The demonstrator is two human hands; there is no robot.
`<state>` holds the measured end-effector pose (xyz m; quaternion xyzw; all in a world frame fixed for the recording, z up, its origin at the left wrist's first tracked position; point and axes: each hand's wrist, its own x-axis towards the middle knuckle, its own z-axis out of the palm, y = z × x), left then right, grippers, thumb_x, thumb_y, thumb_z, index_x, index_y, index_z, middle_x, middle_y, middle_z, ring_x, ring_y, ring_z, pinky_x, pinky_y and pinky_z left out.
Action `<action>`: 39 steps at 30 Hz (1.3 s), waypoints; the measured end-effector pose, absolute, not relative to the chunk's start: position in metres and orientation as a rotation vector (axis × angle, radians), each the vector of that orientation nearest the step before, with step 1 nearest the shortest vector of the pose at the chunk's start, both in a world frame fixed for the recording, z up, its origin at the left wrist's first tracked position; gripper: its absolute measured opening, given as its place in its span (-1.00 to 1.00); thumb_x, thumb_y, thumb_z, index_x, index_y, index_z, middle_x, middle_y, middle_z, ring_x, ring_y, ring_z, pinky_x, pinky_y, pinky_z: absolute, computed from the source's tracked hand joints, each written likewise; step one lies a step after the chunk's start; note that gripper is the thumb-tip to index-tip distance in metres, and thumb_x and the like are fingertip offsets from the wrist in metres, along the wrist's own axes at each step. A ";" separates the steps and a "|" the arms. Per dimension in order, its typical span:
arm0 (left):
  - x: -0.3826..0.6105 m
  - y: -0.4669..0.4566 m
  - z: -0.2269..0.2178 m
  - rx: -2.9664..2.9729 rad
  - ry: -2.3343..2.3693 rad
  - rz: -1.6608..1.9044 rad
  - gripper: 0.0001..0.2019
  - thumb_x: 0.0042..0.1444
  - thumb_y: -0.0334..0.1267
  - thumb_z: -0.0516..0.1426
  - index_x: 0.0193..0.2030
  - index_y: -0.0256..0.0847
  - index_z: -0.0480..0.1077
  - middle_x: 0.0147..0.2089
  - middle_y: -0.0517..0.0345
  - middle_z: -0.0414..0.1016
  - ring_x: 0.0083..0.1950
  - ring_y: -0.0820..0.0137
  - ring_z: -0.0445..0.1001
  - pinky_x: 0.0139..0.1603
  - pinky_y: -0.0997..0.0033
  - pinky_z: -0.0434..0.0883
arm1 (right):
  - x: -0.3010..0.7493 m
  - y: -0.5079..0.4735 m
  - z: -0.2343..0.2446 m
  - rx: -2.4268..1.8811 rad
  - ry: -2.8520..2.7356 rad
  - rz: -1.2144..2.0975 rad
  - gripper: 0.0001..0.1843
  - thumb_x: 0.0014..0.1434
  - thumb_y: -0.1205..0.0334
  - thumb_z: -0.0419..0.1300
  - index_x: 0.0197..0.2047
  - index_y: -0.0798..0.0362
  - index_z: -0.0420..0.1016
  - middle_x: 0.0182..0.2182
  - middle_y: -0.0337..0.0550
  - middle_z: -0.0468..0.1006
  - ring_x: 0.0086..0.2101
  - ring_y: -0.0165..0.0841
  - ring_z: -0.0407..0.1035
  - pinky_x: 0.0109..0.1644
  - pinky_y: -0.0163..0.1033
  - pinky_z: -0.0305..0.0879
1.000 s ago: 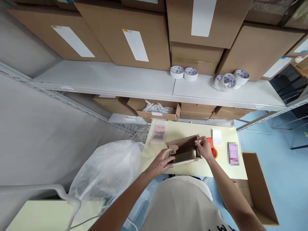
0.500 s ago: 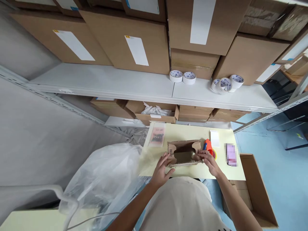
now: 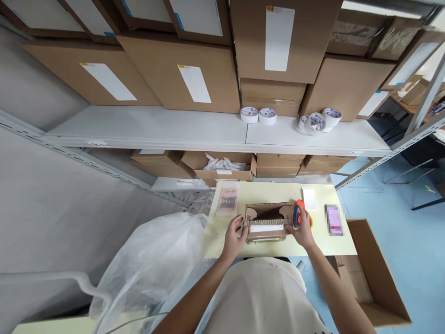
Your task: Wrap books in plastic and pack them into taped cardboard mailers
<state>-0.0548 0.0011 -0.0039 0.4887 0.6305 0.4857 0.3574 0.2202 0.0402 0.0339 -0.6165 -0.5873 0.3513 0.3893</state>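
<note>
A small cardboard box (image 3: 259,235) stands on the pale yellow table, its top partly open and its inside dark. Its near side, with a white label strip (image 3: 267,228), faces me below a ragged corrugated edge. My left hand (image 3: 233,236) grips the box's left end, thumb on the near corner. My right hand (image 3: 303,230) has its thumb on the near right corner, with its fingers curled beyond the right end. Those fingers partly cover an orange and blue tape dispenser (image 3: 298,207) close beside the box.
The table (image 3: 222,241) also bears a printed clear packet (image 3: 227,199), a white card (image 3: 309,198) and a blurred purple item (image 3: 334,220). Tape rolls (image 3: 267,116) and large cartons (image 3: 194,69) fill the shelf behind. An open carton (image 3: 378,278) stands right; plastic sheeting (image 3: 149,260) bulges left.
The box's labelled near side has come into view. My left hand has closed in on the left end. My right hand has shifted, its thumb now at the near corner. The view has tilted slightly.
</note>
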 end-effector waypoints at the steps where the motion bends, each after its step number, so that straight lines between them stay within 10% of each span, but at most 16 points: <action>1: -0.056 0.003 -0.006 1.245 1.623 1.205 -0.48 0.13 -0.09 0.12 0.21 -0.16 0.19 0.25 -0.18 0.33 0.25 0.14 0.37 0.08 0.11 0.45 | 0.222 0.047 0.036 -1.546 -1.525 0.941 -0.03 -0.05 0.07 0.33 0.37 -0.14 -0.01 0.26 0.06 0.12 0.12 0.00 0.25 -0.05 0.11 0.45; 12: -0.054 0.007 -0.032 1.413 1.522 0.954 -0.33 0.22 -0.17 -0.02 0.44 -0.15 -0.14 0.43 -0.11 0.09 0.41 0.21 0.13 0.34 0.09 0.18 | 0.223 0.024 0.024 -1.464 -1.834 1.004 -0.49 0.06 0.29 0.18 0.12 -0.06 0.33 0.25 0.03 0.26 0.37 -0.10 -0.14 0.32 0.18 0.03; 24: -0.053 0.019 -0.025 1.435 1.606 0.947 -0.32 0.24 -0.18 -0.03 0.46 -0.12 -0.19 0.46 -0.08 0.01 0.43 0.21 0.09 0.35 0.12 0.17 | 0.216 0.049 0.016 -1.405 -1.517 1.219 -0.45 0.00 0.26 0.22 0.11 -0.07 0.38 0.09 -0.08 0.43 0.19 -0.16 0.24 0.20 0.07 0.25; 39: -0.042 0.008 -0.030 1.533 1.711 0.648 -0.27 0.26 -0.03 -0.04 0.46 -0.22 -0.25 0.30 -0.22 0.29 0.25 0.09 0.36 0.11 0.14 0.37 | 0.232 0.041 -0.022 -1.494 -1.561 1.341 -0.19 0.03 0.38 0.10 0.36 -0.10 0.09 0.29 -0.06 0.23 0.24 -0.19 0.17 0.21 0.04 0.30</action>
